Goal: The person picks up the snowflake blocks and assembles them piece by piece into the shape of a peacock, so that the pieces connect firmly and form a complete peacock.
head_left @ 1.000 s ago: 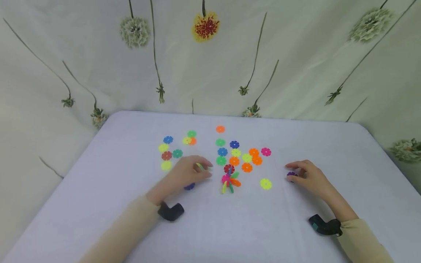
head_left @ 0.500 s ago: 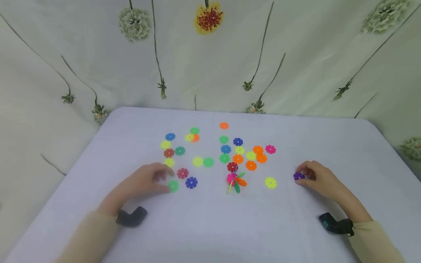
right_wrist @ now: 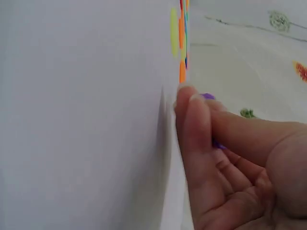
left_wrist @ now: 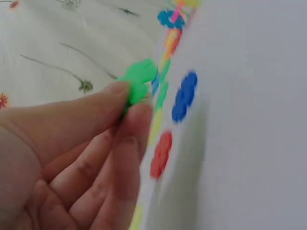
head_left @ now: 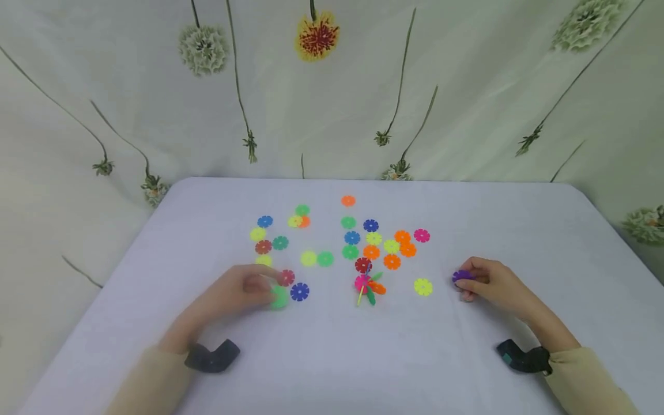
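Note:
My left hand [head_left: 236, 294] pinches a green notched plastic disc [left_wrist: 139, 79] between thumb and fingertip, lifted off the table in the left wrist view. Beside it lie a red disc [head_left: 287, 278] and a dark blue disc [head_left: 300, 291]. On the right, my right hand [head_left: 493, 283] grips a purple disc [head_left: 461, 276] between thumb and fingers; in the right wrist view the fingers cover most of it. Between the hands stands a small cluster of interlocked discs [head_left: 369, 285], with pink, orange, green and yellow pieces. A yellow disc [head_left: 423, 287] lies flat between the cluster and my right hand.
Loose discs in several colours lie across the middle and back of the white table [head_left: 332, 357], some overlapping, such as an orange one [head_left: 408, 249]. A flower-print cloth [head_left: 332, 115] hangs behind the table's far edge.
My left hand has moved left, away from the yellow and green discs near the middle, and has picked up the green disc beside the dark blue one. The right hand keeps holding the purple disc.

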Motion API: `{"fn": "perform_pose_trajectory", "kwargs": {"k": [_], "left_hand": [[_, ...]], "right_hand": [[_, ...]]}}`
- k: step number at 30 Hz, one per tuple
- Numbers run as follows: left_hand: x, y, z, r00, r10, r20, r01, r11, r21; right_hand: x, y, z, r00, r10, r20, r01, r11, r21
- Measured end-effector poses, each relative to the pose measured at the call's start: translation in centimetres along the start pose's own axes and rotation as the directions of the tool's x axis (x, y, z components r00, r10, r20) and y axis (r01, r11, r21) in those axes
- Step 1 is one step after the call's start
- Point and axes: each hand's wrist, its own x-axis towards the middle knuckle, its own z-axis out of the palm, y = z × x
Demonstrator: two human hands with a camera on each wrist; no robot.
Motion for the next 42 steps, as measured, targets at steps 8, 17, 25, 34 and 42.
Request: {"fn": "perform_pose_trajectory", "kwargs": {"k": [8, 17, 25, 34, 42], "left_hand": [[1.5, 5.7, 5.9, 0.984, 0.145, 0.104, -0.082, 0.887, -0.455], [1.3, 7.4, 10.7, 0.984, 0.143, 0.108, -0.064, 0.843, -0.534], [0.7, 7.7, 11.4, 0.984, 0.156, 0.083, -0.09, 0.845, -0.526], [0.1, 7.9, 11.6, 0.98, 0.192, 0.056, -0.144, 0.874, -0.464], [-0.1, 7.9, 12.1, 0.971, 0.239, 0.02, -0.204, 0.865, -0.458]], "right_hand": [[-2.1, -3.8, 6.9, 0.97, 0.062, 0.234, -0.184, 0.815, 0.549], [-3.2, -6.0, 10.9, 0.949, 0.028, 0.315, -0.238, 0.72, 0.652], [-3.4, -5.9, 11.3, 0.947, 0.043, 0.317, -0.251, 0.714, 0.654], [-3.3, -5.7, 11.1, 0.942, -0.02, 0.335, -0.21, 0.746, 0.632], [-3.3, -5.6, 10.9, 0.929, -0.079, 0.361, -0.185, 0.747, 0.639]]}}
